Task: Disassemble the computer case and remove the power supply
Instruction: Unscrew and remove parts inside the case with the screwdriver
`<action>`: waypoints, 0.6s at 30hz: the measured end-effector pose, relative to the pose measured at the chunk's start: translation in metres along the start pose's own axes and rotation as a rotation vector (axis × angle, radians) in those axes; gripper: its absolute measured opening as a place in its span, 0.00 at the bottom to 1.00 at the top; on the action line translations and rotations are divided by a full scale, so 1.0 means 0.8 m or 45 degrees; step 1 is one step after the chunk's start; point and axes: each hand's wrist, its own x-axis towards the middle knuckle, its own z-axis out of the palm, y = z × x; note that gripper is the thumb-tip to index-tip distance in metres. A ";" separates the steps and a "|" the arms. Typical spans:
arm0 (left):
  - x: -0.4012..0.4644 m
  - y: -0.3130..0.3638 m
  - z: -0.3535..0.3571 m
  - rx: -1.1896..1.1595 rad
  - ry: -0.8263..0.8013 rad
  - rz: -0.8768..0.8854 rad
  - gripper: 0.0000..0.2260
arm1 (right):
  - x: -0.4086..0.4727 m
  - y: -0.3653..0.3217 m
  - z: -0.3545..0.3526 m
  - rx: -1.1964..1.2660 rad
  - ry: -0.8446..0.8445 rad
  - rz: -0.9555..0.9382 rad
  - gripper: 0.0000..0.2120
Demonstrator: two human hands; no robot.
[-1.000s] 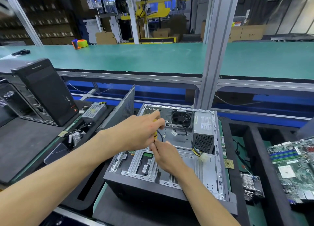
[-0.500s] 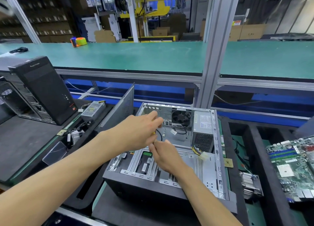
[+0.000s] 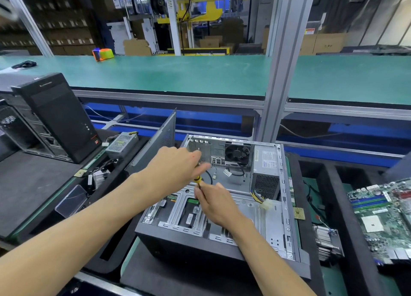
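Observation:
An open computer case [image 3: 287, 206] lies on its side in front of me. Its grey power supply [image 3: 265, 162] sits in the far right corner, next to the rear fan [image 3: 237, 153], with a bundle of wires and a white plug [image 3: 265, 205] trailing from it. My left hand [image 3: 175, 169] grips the yellow handle of a screwdriver [image 3: 197, 179] over the case's middle. My right hand [image 3: 214, 204] pinches the screwdriver's shaft just below, above the drive bays. The tip is hidden by my fingers.
A removed side panel [image 3: 155, 144] leans at the case's left. Another black tower [image 3: 57, 117] and a loose power supply [image 3: 121, 142] stand to the left. A motherboard [image 3: 384, 215] and a heatsink [image 3: 327, 242] lie on the right. A metal post [image 3: 280, 73] rises behind the case.
My hands stay on the screwdriver over the case; my left index finger has stretched out a little. The view has shifted slightly.

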 end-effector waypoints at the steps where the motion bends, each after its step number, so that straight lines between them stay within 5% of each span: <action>1: -0.003 0.001 0.001 -0.106 -0.009 0.092 0.16 | 0.000 0.000 0.000 0.010 -0.001 0.008 0.16; 4: -0.010 0.000 -0.004 -0.361 -0.028 0.339 0.15 | 0.001 0.000 -0.001 0.014 -0.012 0.019 0.16; 7: -0.009 0.000 -0.008 -0.294 0.022 0.272 0.11 | 0.002 -0.002 0.000 0.014 0.006 0.011 0.17; 13: -0.002 0.010 0.003 0.018 0.103 0.013 0.22 | -0.001 -0.001 0.002 0.053 0.043 -0.026 0.18; 18: -0.001 -0.003 0.001 -0.345 -0.041 0.231 0.14 | 0.000 0.005 0.003 0.112 0.037 0.002 0.16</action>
